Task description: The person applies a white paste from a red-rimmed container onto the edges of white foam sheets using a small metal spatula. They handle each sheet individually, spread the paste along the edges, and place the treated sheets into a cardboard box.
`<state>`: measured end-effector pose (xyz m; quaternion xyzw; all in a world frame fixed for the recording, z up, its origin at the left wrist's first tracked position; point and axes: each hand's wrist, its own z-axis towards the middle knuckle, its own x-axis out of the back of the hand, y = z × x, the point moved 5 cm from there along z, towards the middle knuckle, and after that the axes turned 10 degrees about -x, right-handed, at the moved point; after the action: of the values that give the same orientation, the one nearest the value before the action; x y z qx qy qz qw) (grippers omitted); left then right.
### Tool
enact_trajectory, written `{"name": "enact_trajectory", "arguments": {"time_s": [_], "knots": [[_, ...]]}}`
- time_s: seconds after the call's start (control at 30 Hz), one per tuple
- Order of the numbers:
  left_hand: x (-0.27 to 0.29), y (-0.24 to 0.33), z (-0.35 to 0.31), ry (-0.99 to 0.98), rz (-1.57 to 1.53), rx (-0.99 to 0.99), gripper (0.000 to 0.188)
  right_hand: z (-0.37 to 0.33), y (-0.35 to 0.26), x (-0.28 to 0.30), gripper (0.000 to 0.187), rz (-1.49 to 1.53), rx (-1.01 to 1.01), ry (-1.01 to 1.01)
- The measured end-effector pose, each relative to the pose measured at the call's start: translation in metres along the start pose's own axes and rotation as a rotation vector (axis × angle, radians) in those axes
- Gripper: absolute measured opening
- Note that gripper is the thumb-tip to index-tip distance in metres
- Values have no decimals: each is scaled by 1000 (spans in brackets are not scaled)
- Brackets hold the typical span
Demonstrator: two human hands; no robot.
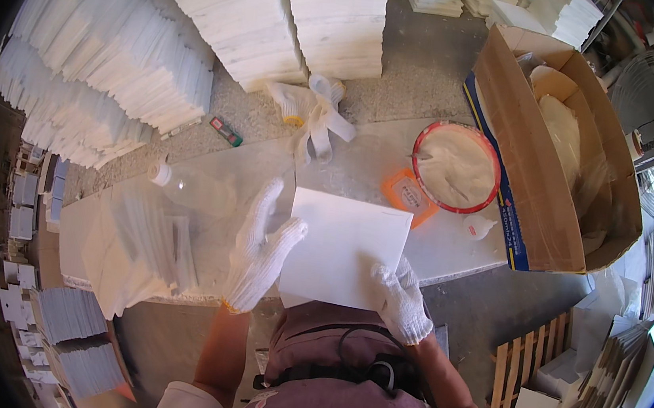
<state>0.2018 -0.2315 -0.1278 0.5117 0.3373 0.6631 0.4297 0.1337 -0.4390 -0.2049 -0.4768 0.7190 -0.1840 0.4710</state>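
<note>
A white rectangular board or thin packet (345, 246) is held up over the front edge of the work table, in front of my body. My right hand (403, 301), in a white knit glove, grips its lower right corner, thumb on the face that shows. My left hand (262, 249), gloved the same way, stands beside the left edge with fingers stretched up and thumb spread apart. It is not gripping the board. Left of it lie thin clear plastic bags or sheets (140, 240) and a clear bottle (185, 187).
A red-rimmed tub of white material (456, 166), an orange packet (409, 195) and a small white bottle (478, 226) sit right of centre. An open cardboard box (544, 187) bounds the right. White gloves (294, 103), a small green-and-red box (226, 131) and tall white stacks (235, 15) stand behind.
</note>
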Motion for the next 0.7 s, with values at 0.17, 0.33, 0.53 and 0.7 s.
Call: {"name": "enact_trajectory", "arguments": {"time_s": [0.17, 0.33, 0.53, 0.7], "knots": [[-16, -11, 14, -190, -305, 444, 34, 4, -22, -6, 33, -77, -51, -9], [-12, 6, 23, -195, -473, 526, 29, -10, -53, -17, 32, -266, 6, 6], [-17, 5, 23, -286, -334, 597, 29, -19, -71, -14, 34, -364, 39, -9], [-31, -6, 34, -347, -401, 634, 30, -25, -98, -14, 38, -247, 47, -40]]}}
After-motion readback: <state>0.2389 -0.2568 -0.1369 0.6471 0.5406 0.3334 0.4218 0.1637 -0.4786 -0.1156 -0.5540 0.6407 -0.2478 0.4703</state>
